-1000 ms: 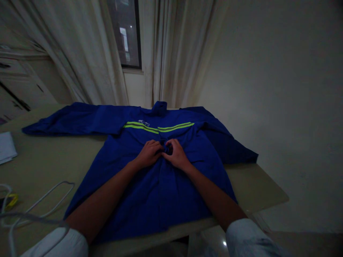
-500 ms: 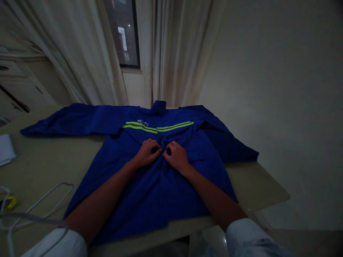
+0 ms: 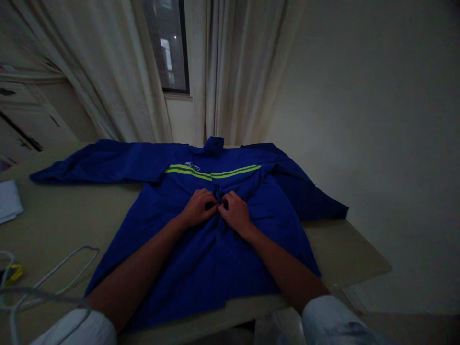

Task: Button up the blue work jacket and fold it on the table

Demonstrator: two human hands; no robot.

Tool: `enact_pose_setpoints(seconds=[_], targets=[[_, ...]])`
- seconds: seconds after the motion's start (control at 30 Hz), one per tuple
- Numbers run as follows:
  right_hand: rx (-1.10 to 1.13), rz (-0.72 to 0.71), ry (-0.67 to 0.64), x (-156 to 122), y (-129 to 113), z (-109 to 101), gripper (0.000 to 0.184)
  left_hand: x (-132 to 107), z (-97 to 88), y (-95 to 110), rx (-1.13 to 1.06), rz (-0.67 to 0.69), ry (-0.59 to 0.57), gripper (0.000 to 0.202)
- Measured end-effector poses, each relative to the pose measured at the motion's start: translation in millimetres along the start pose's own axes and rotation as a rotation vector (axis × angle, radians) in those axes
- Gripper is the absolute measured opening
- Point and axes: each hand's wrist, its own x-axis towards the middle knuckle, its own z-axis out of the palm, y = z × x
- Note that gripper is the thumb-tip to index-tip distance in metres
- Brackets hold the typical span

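A blue work jacket (image 3: pixel 179 268) with yellow-green stripes across the chest lies front up, its sleeves spread to both sides. My left hand (image 3: pixel 199 207) pinches the cloth at the front opening, just below the stripes. Close against it, my right hand (image 3: pixel 235 211) pinches the other side of the same spot. Between them the fabric is bunched and slightly raised. Whatever small part sits between the fingertips is hidden. White lettering marks the chest on the left side of the view.
The jacket rests on a table (image 3: pixel 72 211). At its left are a folded white cloth (image 3: pixel 9 200), a looped white cable (image 3: pixel 64 261) and a yellow-and-black object (image 3: pixel 14 273). Behind stand curtains (image 3: pixel 237 72) and a window (image 3: pixel 168 48); a wall (image 3: pixel 377 120) rises at right.
Both hands stay at the same place on the jacket front, with only a slight shift of the fingers and bunched cloth. The view has moved a little.
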Motion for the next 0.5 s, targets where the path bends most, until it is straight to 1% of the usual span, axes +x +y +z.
enact_pose_setpoints(seconds=[0.13,0.27,0.33,0.5], targets=[[-0.030,0.000,-0.025,0.4,1.8,-1.2,0.014,-0.5,2.5,-2.8,-0.010,0.010,0.002,0.016],[-0.064,-0.021,-0.078,0.4,5.4,-3.5,0.013,-0.9,6.4,-3.2,0.001,-0.049,0.015,0.014],[-0.095,-0.010,-0.100,0.5,5.0,-5.1,0.013,-0.5,6.6,-1.6,0.016,-0.060,0.005,0.015],[-0.169,0.019,-0.141,1.8,-0.4,-8.1,0.013,1.0,2.7,3.0,0.062,-0.003,-0.027,0.016]])
